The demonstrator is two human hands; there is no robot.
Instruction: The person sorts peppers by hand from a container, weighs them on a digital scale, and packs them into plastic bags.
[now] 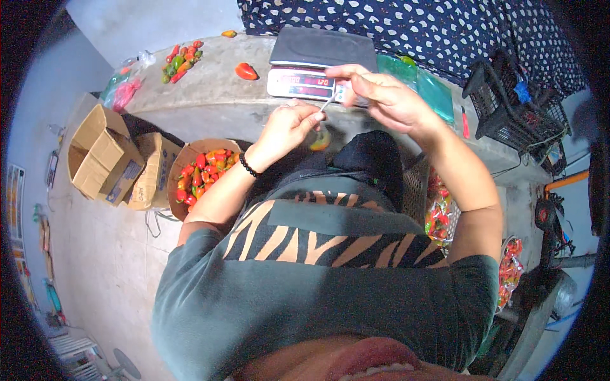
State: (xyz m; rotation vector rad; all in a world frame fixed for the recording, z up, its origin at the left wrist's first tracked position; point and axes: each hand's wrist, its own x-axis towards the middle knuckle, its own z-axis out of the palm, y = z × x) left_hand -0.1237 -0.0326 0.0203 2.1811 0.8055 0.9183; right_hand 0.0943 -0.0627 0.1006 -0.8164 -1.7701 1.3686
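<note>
Over the front of the counter, my left hand (287, 132) is closed, thumb and fingertips pinching a thin pale twisted strand (328, 101) that looks like plastic. The strand slants up toward my right hand (389, 98), which hovers in front of the scale with its fingers loosely spread; they are slightly blurred. Just below my hands a yellow and reddish pepper (319, 141) shows partly; whether it is bagged I cannot tell. Behind both hands stands a digital scale (298, 82) with a lit red display and a dark platform.
Several peppers (181, 61) and a single red pepper (246, 71) lie on the concrete counter (152, 92). At left stand a box of peppers (202, 174) and an open cardboard box (95, 152). Right are green plastic bags (438, 95), a red-handled knife (466, 122), black crates (508, 108) and bagged peppers (438, 213).
</note>
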